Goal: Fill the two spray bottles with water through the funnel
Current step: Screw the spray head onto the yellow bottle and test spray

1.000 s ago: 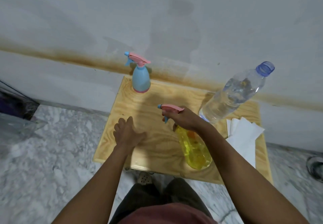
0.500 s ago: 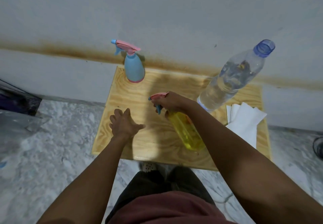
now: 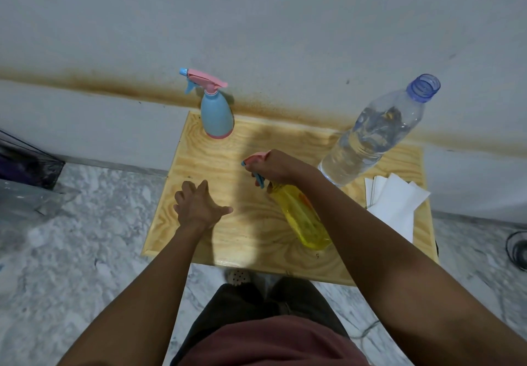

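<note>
wooden table (image 3: 199, 148) by a stained wall: right hand (image 3: 278, 167) curls round the pink head of the yellow spray bottle (image 3: 302, 217) mid-table, left hand (image 3: 199, 208) rests spread beside it. blue spray bottle (image 3: 216, 114) stands capped at the back. no funnel visible; filling seems unstarted.

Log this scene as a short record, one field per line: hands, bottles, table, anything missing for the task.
left hand: open, fingers spread over the table, holds nothing
right hand: grips the spray head of the yellow spray bottle
blue spray bottle: upright at the back left corner, head on, untouched
water bottle: upright, back right, partly full
paper sheets: white, right edge
funnel: not in view
</note>
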Action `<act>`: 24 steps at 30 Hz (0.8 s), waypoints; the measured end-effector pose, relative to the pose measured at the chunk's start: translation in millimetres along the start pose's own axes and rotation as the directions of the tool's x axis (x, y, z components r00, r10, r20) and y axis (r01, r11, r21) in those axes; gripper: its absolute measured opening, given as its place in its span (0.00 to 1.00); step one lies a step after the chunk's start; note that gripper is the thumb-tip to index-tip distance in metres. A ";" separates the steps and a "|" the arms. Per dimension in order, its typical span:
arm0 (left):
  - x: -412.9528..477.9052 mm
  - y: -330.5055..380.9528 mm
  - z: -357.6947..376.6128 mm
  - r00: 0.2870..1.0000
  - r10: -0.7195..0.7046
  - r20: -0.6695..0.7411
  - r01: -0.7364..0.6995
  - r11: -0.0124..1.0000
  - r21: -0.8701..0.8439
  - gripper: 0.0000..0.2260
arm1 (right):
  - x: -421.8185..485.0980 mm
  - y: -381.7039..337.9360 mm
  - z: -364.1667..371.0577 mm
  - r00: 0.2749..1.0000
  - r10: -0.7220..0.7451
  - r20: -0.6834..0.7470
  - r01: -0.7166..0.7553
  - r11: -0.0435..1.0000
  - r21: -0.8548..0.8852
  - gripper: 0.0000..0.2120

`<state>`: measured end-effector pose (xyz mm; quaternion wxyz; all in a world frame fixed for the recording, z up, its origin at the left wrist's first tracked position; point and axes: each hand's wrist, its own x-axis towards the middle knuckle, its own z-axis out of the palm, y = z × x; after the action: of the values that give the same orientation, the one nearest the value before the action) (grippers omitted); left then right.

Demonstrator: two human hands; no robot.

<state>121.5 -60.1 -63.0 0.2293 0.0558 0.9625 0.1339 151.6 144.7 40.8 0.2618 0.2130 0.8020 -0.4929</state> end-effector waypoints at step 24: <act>-30.7 20.8 -21.3 0.902 0.430 0.040 -0.406 0.876 -0.260 0.43 | -66.1 -4.9 0.5 0.855 -0.341 -0.391 0.425 0.893 0.148 0.12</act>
<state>140.0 -50.3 -25.7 0.2461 0.2402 0.8913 0.2954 199.8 136.6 85.5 -0.0178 0.1622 0.7997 -0.5778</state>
